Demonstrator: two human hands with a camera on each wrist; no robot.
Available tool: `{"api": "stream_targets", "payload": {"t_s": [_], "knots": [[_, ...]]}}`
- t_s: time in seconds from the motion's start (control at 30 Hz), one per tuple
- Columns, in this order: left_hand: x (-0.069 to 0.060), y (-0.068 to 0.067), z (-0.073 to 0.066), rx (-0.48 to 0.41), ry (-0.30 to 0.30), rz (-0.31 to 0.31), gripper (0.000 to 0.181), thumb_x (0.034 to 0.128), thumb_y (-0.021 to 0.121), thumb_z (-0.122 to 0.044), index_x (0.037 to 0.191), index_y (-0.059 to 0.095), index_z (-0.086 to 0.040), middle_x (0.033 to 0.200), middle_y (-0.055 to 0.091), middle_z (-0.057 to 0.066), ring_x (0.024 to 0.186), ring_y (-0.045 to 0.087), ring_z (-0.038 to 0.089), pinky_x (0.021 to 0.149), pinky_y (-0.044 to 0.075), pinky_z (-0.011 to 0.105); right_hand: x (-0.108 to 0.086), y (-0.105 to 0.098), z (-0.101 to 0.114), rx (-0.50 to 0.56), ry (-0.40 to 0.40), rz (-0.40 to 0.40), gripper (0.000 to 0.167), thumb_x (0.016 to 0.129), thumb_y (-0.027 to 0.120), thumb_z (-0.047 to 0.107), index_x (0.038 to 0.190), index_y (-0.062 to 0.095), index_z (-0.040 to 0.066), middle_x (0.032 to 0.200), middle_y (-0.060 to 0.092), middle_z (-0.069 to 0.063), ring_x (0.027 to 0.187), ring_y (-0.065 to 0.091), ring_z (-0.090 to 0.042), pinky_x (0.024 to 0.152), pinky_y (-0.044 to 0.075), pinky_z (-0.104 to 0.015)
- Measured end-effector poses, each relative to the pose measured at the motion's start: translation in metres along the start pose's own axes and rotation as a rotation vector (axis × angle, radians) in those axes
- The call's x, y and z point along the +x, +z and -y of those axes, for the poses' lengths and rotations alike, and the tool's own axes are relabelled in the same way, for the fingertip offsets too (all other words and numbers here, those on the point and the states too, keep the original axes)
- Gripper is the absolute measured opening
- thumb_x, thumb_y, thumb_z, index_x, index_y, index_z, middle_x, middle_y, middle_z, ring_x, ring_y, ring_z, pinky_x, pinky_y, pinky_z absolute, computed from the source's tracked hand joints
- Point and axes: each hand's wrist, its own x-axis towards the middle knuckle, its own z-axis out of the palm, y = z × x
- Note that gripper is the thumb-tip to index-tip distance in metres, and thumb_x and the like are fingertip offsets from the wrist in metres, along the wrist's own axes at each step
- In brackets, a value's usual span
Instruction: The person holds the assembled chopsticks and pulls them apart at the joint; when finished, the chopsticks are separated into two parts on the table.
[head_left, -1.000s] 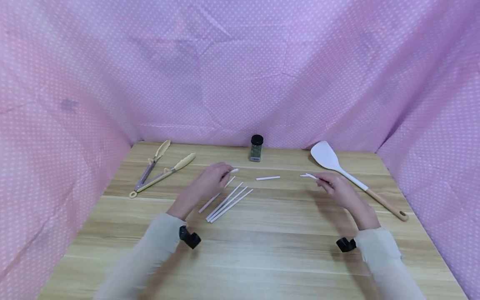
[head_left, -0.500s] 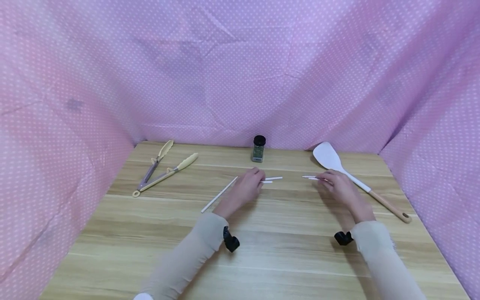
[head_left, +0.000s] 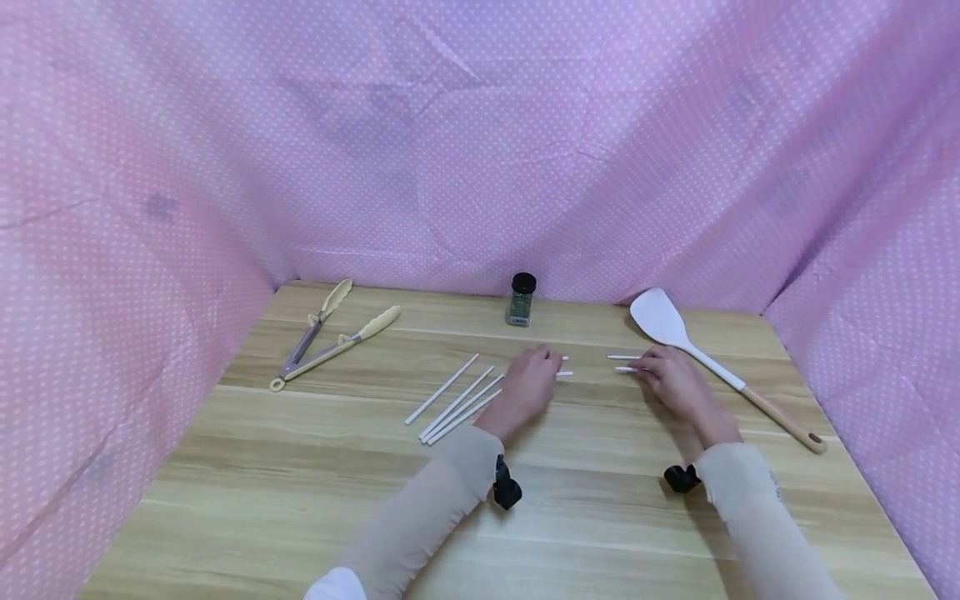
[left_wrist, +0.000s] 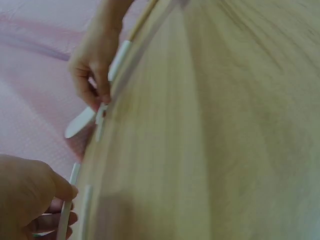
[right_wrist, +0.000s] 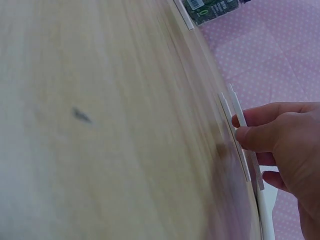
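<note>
Over the middle of the table, my left hand point(head_left: 528, 383) holds a short white stick point(left_wrist: 65, 217) between thumb and fingers. A second short white stick point(left_wrist: 86, 212) lies alongside it on the wood. To the right, my right hand point(head_left: 675, 383) pinches another short white stick point(right_wrist: 237, 104) between thumb and forefinger. Beside that one, a short stick point(right_wrist: 226, 105) lies on the table, nearly parallel. In the head view the left hand covers part of its sticks. Several longer white sticks point(head_left: 442, 389) lie left of the left hand, partly behind it.
Yellow-tipped tongs point(head_left: 322, 360) lie spread at the left. A black-lidded spice jar point(head_left: 521, 302) stands at the back middle. A white spatula with a wooden handle point(head_left: 705, 358) lies just beyond the right hand. Pink dotted cloth point(head_left: 480, 150) surrounds the wooden table point(head_left: 585, 517).
My left hand has moved right, away from the longer sticks, carrying its short stick beside the one lying mid-table. The right hand's stick has turned from slanted to nearly parallel with its neighbour.
</note>
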Motion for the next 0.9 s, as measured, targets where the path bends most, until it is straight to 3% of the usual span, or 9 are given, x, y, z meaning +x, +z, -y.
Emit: {"api": "stream_targets", "payload": {"t_s": [0.23, 0.47, 0.9], "knots": [[0.001, 0.013, -0.011, 0.083, -0.025, 0.064, 0.029, 0.0911, 0.057, -0.009, 0.118, 0.063, -0.018, 0.113, 0.062, 0.003, 0.101, 0.058, 0.018, 0.088, 0.050, 0.033, -0.001, 0.000, 0.000, 0.012, -0.024, -0.013, 0.020, 0.073, 0.074, -0.003, 0.091, 0.074, 0.005, 0.084, 0.066, -0.011, 0.082, 0.061, -0.032, 0.077, 0.045, -0.045], [0.004, 0.019, -0.014, 0.097, -0.036, 0.045, 0.025, 0.0910, 0.058, -0.011, 0.113, 0.065, -0.021, 0.113, 0.063, 0.001, 0.101, 0.058, 0.018, 0.085, 0.051, 0.034, -0.003, 0.000, 0.001, -0.003, -0.009, 0.007, 0.019, 0.075, 0.073, -0.003, 0.092, 0.074, 0.006, 0.090, 0.069, -0.013, 0.088, 0.062, -0.034, 0.082, 0.045, -0.048], [0.009, 0.021, -0.012, 0.076, -0.045, 0.023, 0.018, 0.0943, 0.055, -0.015, 0.107, 0.065, -0.023, 0.109, 0.064, 0.000, 0.099, 0.058, 0.018, 0.082, 0.050, 0.034, -0.005, 0.002, -0.002, 0.003, -0.011, -0.028, 0.020, 0.073, 0.075, -0.003, 0.091, 0.075, 0.006, 0.087, 0.068, -0.012, 0.086, 0.061, -0.033, 0.080, 0.045, -0.045]]}}
